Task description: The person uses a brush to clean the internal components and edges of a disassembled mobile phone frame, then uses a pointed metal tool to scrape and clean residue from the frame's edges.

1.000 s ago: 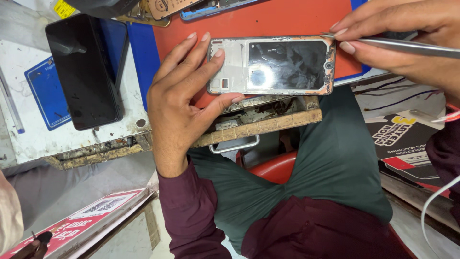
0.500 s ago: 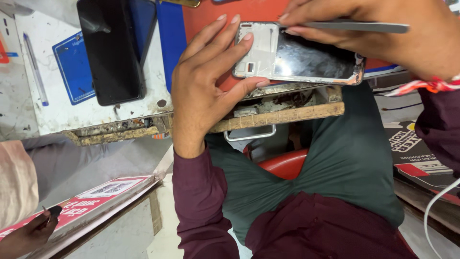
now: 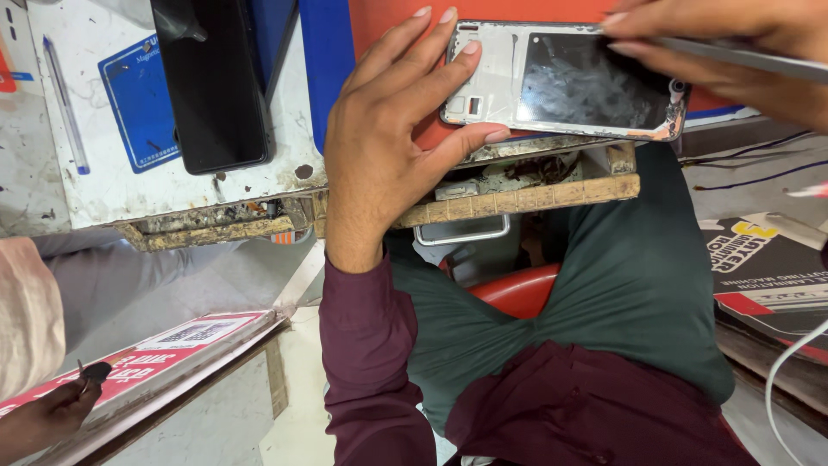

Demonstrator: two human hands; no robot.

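The left hand (image 3: 388, 147) grips an opened phone frame (image 3: 565, 82) by its short end, fingers spread over the pale top part and the thumb pressed under the lower edge. The frame lies flat over an orange mat (image 3: 500, 17) at the near edge of a worn white workbench (image 3: 121, 194), its dark inner panel facing up and its far corner chipped and rust-coloured. The right hand (image 3: 733, 52) comes in from the upper right with its fingers pinched around a slim grey metal tool (image 3: 750, 59), which lies across the frame's right end; the tool's tip is hidden by the fingers, so I cannot tell whether it touches the panel. To the left, well apart from the frame, a black phone (image 3: 211, 82) rests face up partly over a blue mat (image 3: 142, 108), with a pen (image 3: 65, 103) lying beside it. Below the bench edge, the person's green trousers (image 3: 621, 293) and maroon sleeve (image 3: 366, 362) show above a red seat (image 3: 517, 289). At the lower left, another person's hand (image 3: 47, 414) holds a small dark object near a red and white board (image 3: 147, 358)
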